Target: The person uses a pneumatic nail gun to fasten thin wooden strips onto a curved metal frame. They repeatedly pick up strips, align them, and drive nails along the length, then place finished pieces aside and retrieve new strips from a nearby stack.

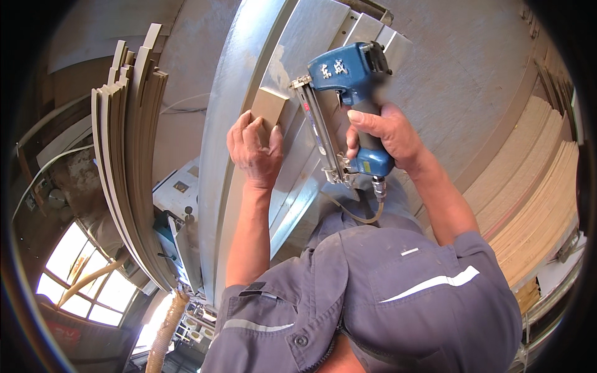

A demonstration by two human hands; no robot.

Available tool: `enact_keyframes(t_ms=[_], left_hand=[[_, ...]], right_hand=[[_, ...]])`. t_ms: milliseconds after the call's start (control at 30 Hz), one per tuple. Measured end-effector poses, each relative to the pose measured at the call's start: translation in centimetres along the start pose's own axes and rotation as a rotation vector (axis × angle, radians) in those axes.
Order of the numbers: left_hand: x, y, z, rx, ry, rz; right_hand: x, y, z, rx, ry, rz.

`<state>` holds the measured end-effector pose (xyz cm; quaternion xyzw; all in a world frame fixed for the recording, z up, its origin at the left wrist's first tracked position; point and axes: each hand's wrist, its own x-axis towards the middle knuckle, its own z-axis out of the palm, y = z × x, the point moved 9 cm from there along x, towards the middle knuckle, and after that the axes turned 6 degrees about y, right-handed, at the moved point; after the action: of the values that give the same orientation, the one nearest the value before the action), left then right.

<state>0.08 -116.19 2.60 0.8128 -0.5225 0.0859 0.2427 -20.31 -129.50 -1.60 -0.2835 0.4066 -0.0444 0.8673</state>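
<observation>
My right hand point(389, 135) is wrapped around the dark grip of a blue pneumatic nailer point(339, 72), the thumb lying over the top of the grip. Its slim metal magazine point(317, 130) slants down on the left side, and an air hose point(366, 218) joins the base of the handle. My left hand point(255, 149) pinches the near end of a small flat wooden piece point(269, 106) between thumb and fingers. That piece lies on a metal machine table point(303, 51), close to a long raised metal fence point(235, 70). The nailer's nose is just right of the wooden piece, apart from it.
Tall wooden strips point(128, 116) stand in a bundle to the left. Stacked long boards point(536, 200) lie at the right. A ribbed duct hose point(169, 321) and a white-topped machine point(179, 189) are at lower left. Loose cable point(184, 109) runs over the floor beyond the fence.
</observation>
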Motion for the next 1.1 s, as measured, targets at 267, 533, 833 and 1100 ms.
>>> enact_keyframes(t_ms=[267,533,833,1100], left_hand=[[0.8,0.1,-0.1,0.003,0.021,-0.020],[0.8,-0.2,-0.3,-0.003,0.029,-0.059],[0.3,-0.6,-0.7,-0.061,0.066,-0.047],[-0.6,-1.2,-0.9,-0.097,0.150,-0.045]], right_hand=[[1.7,0.0,0.8,0.247,-0.210,-0.016],[2.1,-0.2,0.8,0.269,-0.274,0.014],[1.5,-1.6,2.4,0.140,-0.255,0.021],[-0.1,-4.2,5.7,-0.222,-0.212,0.050]])
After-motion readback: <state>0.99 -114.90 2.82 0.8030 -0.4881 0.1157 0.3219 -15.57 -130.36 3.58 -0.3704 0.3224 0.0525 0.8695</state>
